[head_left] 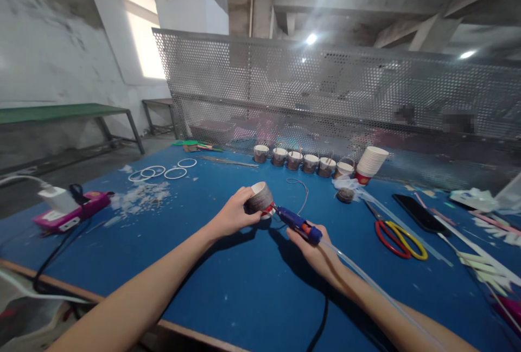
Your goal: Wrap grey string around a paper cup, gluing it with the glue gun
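My left hand (pixel 238 212) is closed around a small paper cup (pixel 261 198), tilted on its side above the blue table. Dark grey cord or yarn covers much of the cup's wall, and a strip of red shows near its base. In my right hand (pixel 315 249) is a blue glue gun (pixel 299 224), its nozzle at the red part of the cup. A clear glue stick (pixel 358 268) sticks out of the gun's back end. From near the cup, a thin grey cord (pixel 306 194) curls across the table.
Several wrapped cups (pixel 311 164) line the back edge, beside a stack of paper cups (pixel 372 162). Scissors (pixel 401 239) and a phone (pixel 421 213) lie at right. At left are white rings (pixel 176 173), scraps (pixel 142 198) and a purple power strip (pixel 73 212).
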The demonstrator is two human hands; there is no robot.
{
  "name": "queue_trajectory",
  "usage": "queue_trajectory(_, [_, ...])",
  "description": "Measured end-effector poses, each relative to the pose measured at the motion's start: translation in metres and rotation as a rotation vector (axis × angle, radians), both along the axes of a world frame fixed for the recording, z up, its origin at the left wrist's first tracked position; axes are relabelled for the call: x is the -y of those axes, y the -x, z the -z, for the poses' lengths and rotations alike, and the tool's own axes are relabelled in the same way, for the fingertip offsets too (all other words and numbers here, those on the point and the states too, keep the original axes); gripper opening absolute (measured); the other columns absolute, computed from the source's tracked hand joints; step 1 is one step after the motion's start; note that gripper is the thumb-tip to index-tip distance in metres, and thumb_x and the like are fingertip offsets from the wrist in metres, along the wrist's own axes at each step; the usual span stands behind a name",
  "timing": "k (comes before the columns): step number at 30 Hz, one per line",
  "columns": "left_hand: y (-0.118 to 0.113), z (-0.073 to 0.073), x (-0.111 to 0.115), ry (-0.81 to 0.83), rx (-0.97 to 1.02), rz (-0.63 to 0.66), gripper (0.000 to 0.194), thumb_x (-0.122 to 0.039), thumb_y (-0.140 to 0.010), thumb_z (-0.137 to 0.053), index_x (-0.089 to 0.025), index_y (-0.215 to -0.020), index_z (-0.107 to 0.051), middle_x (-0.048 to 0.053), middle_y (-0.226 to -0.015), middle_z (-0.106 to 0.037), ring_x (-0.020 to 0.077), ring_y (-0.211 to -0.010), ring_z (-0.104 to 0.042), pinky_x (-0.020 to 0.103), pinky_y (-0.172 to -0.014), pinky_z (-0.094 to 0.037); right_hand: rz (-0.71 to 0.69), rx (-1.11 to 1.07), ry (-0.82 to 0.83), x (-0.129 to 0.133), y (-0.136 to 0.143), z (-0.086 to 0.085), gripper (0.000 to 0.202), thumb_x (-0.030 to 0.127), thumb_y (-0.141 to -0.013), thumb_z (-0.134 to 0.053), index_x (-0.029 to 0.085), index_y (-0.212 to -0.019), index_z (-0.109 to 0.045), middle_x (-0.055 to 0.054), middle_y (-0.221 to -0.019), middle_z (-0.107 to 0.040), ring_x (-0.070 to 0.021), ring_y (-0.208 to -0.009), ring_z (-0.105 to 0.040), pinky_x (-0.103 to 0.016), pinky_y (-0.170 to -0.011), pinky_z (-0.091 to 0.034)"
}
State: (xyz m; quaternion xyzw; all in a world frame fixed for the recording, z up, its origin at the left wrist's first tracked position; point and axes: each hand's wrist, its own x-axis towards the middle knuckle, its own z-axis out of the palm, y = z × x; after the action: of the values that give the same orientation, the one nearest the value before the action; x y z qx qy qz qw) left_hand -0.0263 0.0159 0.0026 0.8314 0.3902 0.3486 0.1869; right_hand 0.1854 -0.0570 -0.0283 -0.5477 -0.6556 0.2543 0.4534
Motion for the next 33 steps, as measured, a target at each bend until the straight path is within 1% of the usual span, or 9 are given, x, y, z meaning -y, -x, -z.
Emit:
queue_trajectory(3, [0.001,0.001,0.0,0.007,0.002,0.004,0.019,-0.027,-0.073,-0.059,-0.02,-0.091,-0.061,0.002,-0.087,-0.058,0.0189,-0.084,-0.051,0.031,-0.074,-0.043,-0.037,0.015,-0.003,0.002,0.001,-0.001,0.028,0.041,-0.078,-0.058,0.021,-0.06,-0.052,0.003,-0.053,-0.05,-0.0114,-0.05,-0.041,-0.023,-0.047,-0.033])
queue_trajectory(5, [0.001,0.001,-0.001,0.012,0.005,0.005,0.019,-0.026,-0.073,-0.059,-0.019,-0.091,-0.061,0.003,-0.087,-0.057,0.0186,-0.083,-0.052,0.031,-0.074,-0.043,-0.02,-0.004,0.017,0.001,0.0,-0.001,0.029,0.043,-0.077,-0.058,0.021,-0.06,-0.051,0.003,-0.052,-0.048,-0.0113,-0.049,-0.04,-0.023,-0.047,-0.032])
queue_trajectory(9, [0.003,0.0,-0.002,0.02,0.012,0.013,0.014,-0.026,-0.072,-0.059,-0.019,-0.084,-0.058,0.002,-0.084,-0.055,0.0179,-0.081,-0.051,0.031,-0.073,-0.042,0.021,-0.071,0.106,-0.003,-0.002,-0.004,0.034,0.047,-0.074,-0.059,0.022,-0.056,-0.048,0.004,-0.046,-0.041,-0.0112,-0.045,-0.037,-0.024,-0.043,-0.029])
queue_trajectory(13, [0.005,0.0,-0.004,0.044,0.027,0.034,0.016,-0.027,-0.071,-0.058,-0.019,-0.085,-0.057,0.001,-0.084,-0.053,0.0168,-0.08,-0.051,0.03,-0.072,-0.042,-0.051,-0.145,0.153,-0.007,-0.003,-0.009,0.038,0.047,-0.075,-0.056,0.022,-0.051,-0.041,0.005,-0.043,-0.037,-0.0101,-0.042,-0.034,-0.025,-0.043,-0.028])
queue_trajectory(16, [0.005,0.001,-0.004,0.06,0.03,0.05,0.017,-0.027,-0.071,-0.058,-0.019,-0.086,-0.057,0.0,-0.084,-0.053,0.0165,-0.079,-0.051,0.03,-0.072,-0.042,-0.062,-0.171,0.171,-0.007,-0.003,-0.01,0.038,0.046,-0.076,-0.056,0.023,-0.05,-0.039,0.006,-0.043,-0.035,-0.0096,-0.041,-0.033,-0.025,-0.042,-0.027])
queue_trajectory(21, [0.005,0.001,-0.005,0.083,0.03,0.032,0.014,-0.028,-0.07,-0.058,-0.019,-0.08,-0.055,0.0,-0.082,-0.053,0.0167,-0.078,-0.051,0.03,-0.072,-0.041,-0.039,-0.1,0.129,-0.003,-0.002,-0.005,0.035,0.044,-0.076,-0.058,0.022,-0.053,-0.044,0.005,-0.044,-0.037,-0.0098,-0.042,-0.033,-0.025,-0.042,-0.026])
queue_trajectory(24, [0.004,0.0,-0.005,0.095,0.03,0.018,0.018,-0.03,-0.071,-0.059,-0.019,-0.084,-0.057,0.002,-0.086,-0.055,0.0178,-0.082,-0.052,0.031,-0.075,-0.042,-0.035,-0.042,0.092,0.001,0.0,-0.003,0.032,0.041,-0.077,-0.058,0.021,-0.056,-0.046,0.004,-0.048,-0.039,-0.0104,-0.046,-0.035,-0.025,-0.044,-0.028])
queue_trajectory(27, [0.003,0.001,-0.005,0.12,0.024,0.014,0.022,-0.031,-0.071,-0.06,-0.017,-0.088,-0.059,0.003,-0.088,-0.056,0.0185,-0.084,-0.053,0.032,-0.076,-0.042,-0.074,0.018,0.029,0.003,0.003,0.0,0.031,0.041,-0.078,-0.057,0.02,-0.057,-0.046,0.003,-0.052,-0.044,-0.0107,-0.049,-0.035,-0.024,-0.047,-0.029])
queue_trajectory(33, [0.002,0.002,-0.004,0.132,0.016,0.016,0.017,-0.029,-0.07,-0.06,-0.017,-0.082,-0.057,0.002,-0.086,-0.055,0.0183,-0.082,-0.052,0.031,-0.076,-0.041,-0.067,0.089,-0.008,0.004,0.005,0.004,0.03,0.041,-0.077,-0.057,0.02,-0.057,-0.047,0.002,-0.051,-0.047,-0.0105,-0.047,-0.036,-0.024,-0.045,-0.028])
